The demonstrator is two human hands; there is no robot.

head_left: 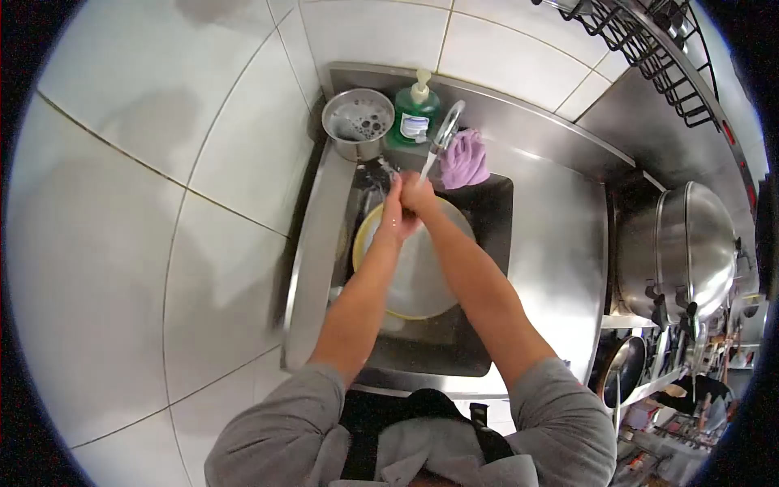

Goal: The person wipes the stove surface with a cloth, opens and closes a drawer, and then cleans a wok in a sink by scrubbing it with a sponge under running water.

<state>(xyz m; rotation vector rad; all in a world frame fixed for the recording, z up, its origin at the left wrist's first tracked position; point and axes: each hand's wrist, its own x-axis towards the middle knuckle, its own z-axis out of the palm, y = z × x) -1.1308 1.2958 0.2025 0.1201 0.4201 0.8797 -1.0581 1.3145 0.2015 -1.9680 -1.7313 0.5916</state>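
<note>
Water runs from the curved metal faucet onto my two hands, which touch each other over the steel sink. My left hand is on the left, with its fingers partly hidden against the other hand. Curled at the right is my right hand, its fingers closed under the stream; whether anything is inside cannot be made out. Below them a large round pale basin with a yellow rim sits in the sink. Behind the faucet stands a green soap bottle with a pump.
A metal pot with suds stands at the sink's back left corner. A purple cloth lies right of the faucet. Large steel pots and a dark pan are at right, beneath a wire rack. Tiled wall borders the left.
</note>
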